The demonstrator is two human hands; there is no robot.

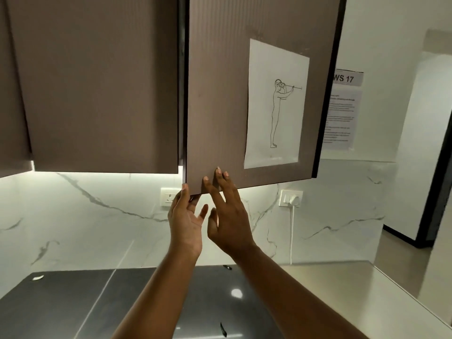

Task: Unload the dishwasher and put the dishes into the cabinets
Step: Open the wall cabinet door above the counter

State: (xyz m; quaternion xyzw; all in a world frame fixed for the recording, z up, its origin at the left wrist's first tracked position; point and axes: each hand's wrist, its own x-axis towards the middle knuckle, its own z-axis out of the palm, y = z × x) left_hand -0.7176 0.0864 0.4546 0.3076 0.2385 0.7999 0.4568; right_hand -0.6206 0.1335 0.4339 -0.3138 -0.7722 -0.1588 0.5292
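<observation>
Hands at the cabinet door's lower edge

Forearms rise from the bottom of the view over a dark, glossy countertop (73, 302), which gives way on the right to a paler steel surface (342, 277). Above them, the left hand (186, 223) reaches up with its palm turned toward the camera; its thumb lies along the lower left corner of the cabinet door (220, 94) while the fingers go behind the door's bottom edge, so it appears to grip that edge, though the fingertips are hidden. Just beside it, the right hand (230, 223) shows its back, fingers straight and spread, their tips laid flat on the door's front face near the bottom edge; it holds nothing.

That brown door stands slightly ajar, with a narrow dark gap along its left side next to the closed neighbouring door (97, 81). A white sheet (276, 104) with a line drawing of a standing figure is stuck to its front.

Farther back, a white marble backsplash (97, 216) carries a wall socket (168, 196) and a switch plate with a white plug (291, 198), whose cord hangs down. On the right wall hangs a notice headed "WS 17" (342, 108).
</observation>
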